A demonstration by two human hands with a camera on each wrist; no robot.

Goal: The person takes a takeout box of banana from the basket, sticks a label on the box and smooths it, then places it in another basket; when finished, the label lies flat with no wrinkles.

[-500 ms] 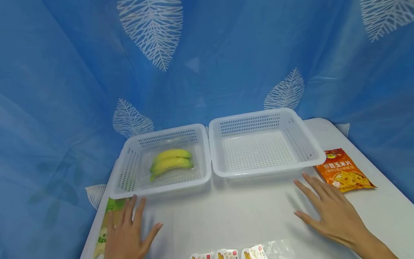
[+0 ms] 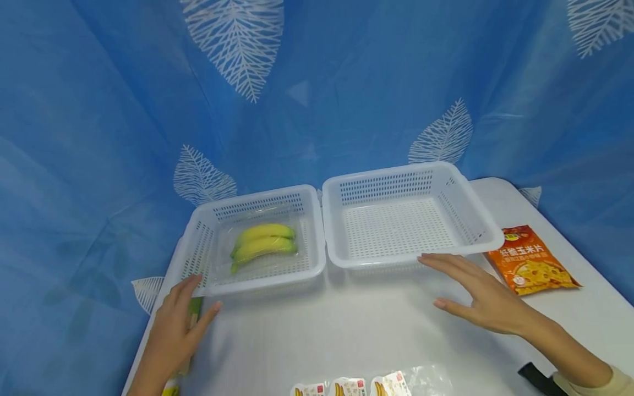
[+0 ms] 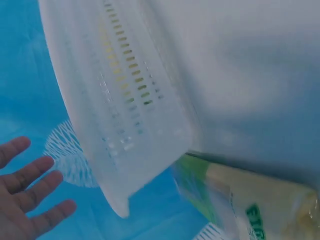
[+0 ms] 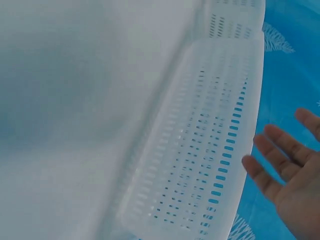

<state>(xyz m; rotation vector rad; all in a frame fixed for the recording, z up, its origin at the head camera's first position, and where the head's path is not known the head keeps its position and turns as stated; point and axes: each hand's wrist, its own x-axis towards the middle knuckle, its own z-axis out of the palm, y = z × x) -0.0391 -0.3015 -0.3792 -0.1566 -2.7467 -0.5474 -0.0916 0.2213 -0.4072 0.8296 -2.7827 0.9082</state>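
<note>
My left hand point(image 2: 170, 330), fingers extended, is near the front left corner of the left white basket point(image 2: 267, 287); whether it touches the rim I cannot tell. Inside that basket lie bananas point(image 2: 264, 247) in a clear plastic package. On the other side, my right hand point(image 2: 487, 297) reaches with straight fingers toward the front rim of the right white basket point(image 2: 396, 261), which holds nothing. Neither hand grips anything. In the right wrist view, the fingers point(image 4: 272, 147) appear beside the basket's rim. The left wrist view has the fingers point(image 3: 37, 182) apart from the basket edge.
An orange snack bag point(image 2: 535, 261) lies right of the baskets. A green and beige package point(image 3: 250, 195) sits by the left basket's corner, partly hidden by my hand. Banana-printed labels point(image 2: 349, 388) on clear film lie at the front. A black object point(image 2: 540, 379) is near my right sleeve.
Both hands have moved. The left shifted left and forward toward its basket's corner, and the right moved forward and left to the right basket's front rim. The black object and sleeve came into view.
</note>
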